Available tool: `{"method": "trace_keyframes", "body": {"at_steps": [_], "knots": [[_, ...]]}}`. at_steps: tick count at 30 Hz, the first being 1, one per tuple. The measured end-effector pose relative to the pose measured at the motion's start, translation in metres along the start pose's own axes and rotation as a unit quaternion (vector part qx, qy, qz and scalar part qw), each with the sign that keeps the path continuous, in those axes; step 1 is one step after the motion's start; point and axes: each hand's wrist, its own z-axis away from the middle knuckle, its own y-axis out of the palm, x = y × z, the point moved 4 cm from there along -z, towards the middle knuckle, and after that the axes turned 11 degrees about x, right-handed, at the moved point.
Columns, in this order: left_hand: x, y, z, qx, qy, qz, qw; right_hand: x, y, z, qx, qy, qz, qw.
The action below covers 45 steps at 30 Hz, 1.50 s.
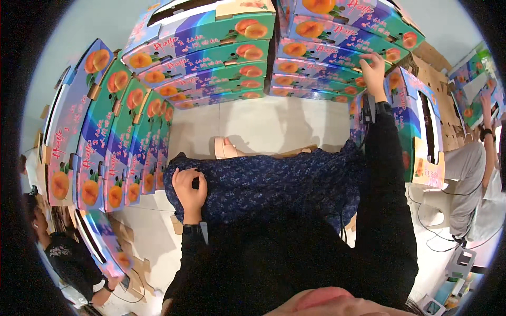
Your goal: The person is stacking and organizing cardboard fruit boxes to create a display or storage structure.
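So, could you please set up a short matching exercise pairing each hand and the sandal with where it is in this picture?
Things:
1. left hand
2. right hand
3. pink sandal

Places:
a. on the pale floor
b. on the dark floral skirt
c. at the stacked fruit boxes

Pairs: 1-b, 2-c, 3-a

My right hand [373, 67] hides part of a stacked fruit carton [337, 71]; the co-worker's hand [486, 101] is too small for me to read.
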Motion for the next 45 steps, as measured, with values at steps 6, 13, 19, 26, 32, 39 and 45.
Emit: {"method": "trace_keyframes", "body": {"at_steps": [6,13,19,26,32,39,45], "knots": [[0.0,-0.001,0.003,-0.007,-0.018,0.005,1.0,-0.002,0.015,-0.001,0.062,0.009,0.023,0.998],[0.001,-0.003,0.001,-0.009,-0.004,0.022,1.0,0.002,0.012,0.005,0.098,0.021,0.012,0.995],[0.001,-0.005,0.003,-0.017,-0.007,0.032,0.999,0.015,0.016,0.013,0.116,0.035,0.001,0.993],[0.002,-0.004,0.004,-0.018,-0.009,0.035,0.999,0.053,0.014,0.02,0.149,-0.012,0.36,0.921],[0.006,-0.004,0.007,-0.026,-0.009,0.05,0.998,0.186,0.057,0.049,0.623,-0.052,0.321,0.712],[0.01,-0.006,0.01,-0.026,0.003,0.047,0.999,0.403,0.145,0.087,0.394,-0.473,0.25,0.748],[0.014,-0.009,0.013,-0.045,0.006,0.075,0.996,0.551,0.208,0.066,0.085,-0.603,0.082,0.789]]}}
